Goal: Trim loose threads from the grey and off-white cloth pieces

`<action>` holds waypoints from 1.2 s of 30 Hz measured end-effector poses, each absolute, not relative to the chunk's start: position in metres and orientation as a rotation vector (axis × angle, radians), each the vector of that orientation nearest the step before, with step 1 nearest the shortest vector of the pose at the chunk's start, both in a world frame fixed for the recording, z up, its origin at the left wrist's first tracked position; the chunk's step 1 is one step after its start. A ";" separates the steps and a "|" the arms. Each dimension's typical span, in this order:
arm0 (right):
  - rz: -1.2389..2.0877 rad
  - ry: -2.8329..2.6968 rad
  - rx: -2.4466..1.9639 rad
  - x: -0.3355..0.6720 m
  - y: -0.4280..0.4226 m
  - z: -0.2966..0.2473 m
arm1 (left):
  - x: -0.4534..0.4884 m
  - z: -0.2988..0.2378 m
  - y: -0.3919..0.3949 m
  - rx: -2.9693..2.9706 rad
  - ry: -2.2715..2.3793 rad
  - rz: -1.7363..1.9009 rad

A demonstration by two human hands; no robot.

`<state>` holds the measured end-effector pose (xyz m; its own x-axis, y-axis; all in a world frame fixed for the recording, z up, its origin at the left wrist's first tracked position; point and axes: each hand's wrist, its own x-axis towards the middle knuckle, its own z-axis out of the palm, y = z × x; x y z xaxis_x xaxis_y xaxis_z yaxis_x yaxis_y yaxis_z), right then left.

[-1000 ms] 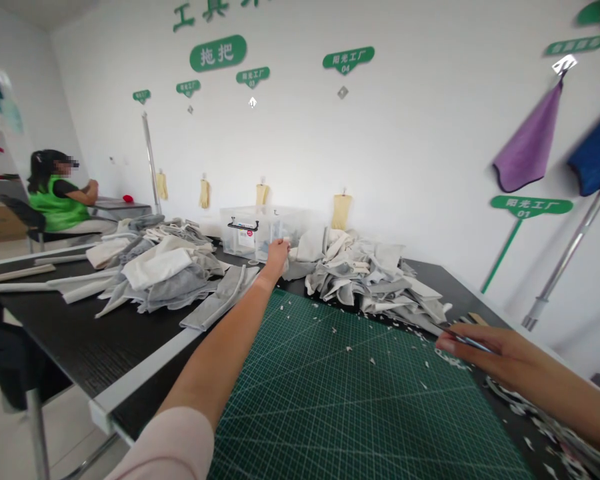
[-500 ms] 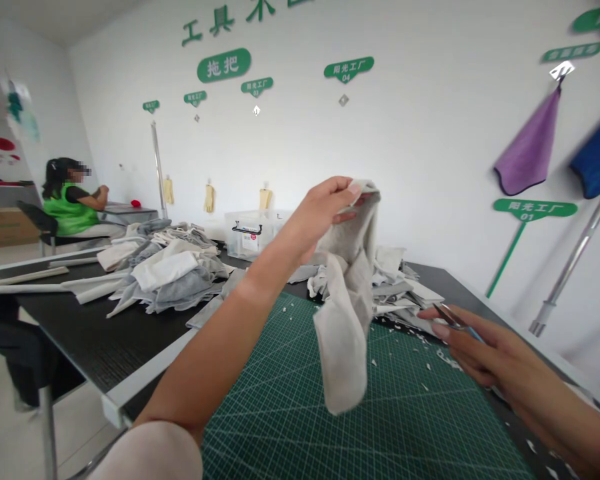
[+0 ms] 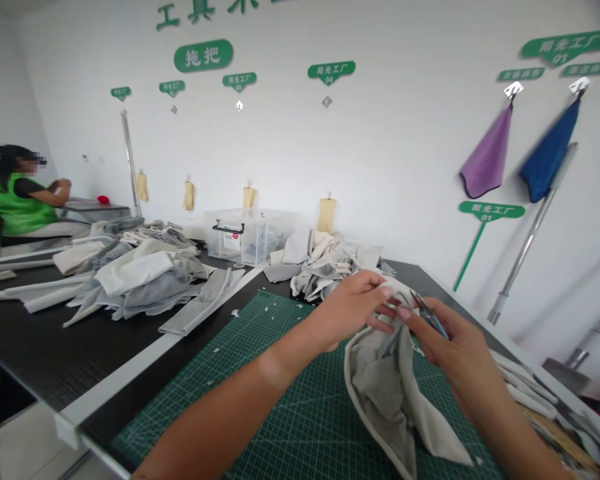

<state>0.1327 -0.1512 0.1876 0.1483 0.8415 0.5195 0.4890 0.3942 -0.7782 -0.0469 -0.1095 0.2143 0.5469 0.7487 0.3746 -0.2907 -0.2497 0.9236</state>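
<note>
My left hand (image 3: 353,307) pinches the top edge of a grey and cream cloth piece (image 3: 387,393), which droops onto the green cutting mat (image 3: 280,413). My right hand (image 3: 447,337) is closed round small scissors (image 3: 427,313), their tips right by the cloth's top edge, and its fingertips touch the cloth next to my left fingers. Both hands meet above the mat's right half.
A heap of grey and white cloth pieces (image 3: 325,263) lies behind the mat, a larger heap (image 3: 135,273) to the left. A clear plastic box (image 3: 247,237) stands at the wall. A person in a green vest (image 3: 17,197) sits far left. Strips (image 3: 525,383) lie at the right edge.
My left hand reached into the far heap, lifted a cloth piece high, then brought it down over the mat. My right hand with the scissors moved in to meet it.
</note>
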 end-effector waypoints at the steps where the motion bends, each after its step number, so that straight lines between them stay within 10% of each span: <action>1: 0.350 -1.533 -1.279 0.134 -0.150 0.188 | -0.045 0.213 -0.110 1.554 0.426 1.028; 36: 0.427 -1.493 -1.206 0.156 -0.166 0.213 | -0.041 0.218 -0.123 1.709 0.506 0.947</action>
<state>0.1559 -0.1657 0.2127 0.1358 0.8456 0.5162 0.4448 0.4135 -0.7944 -0.0406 -0.1235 0.2182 0.5944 0.7271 0.3437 -0.1194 -0.3429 0.9318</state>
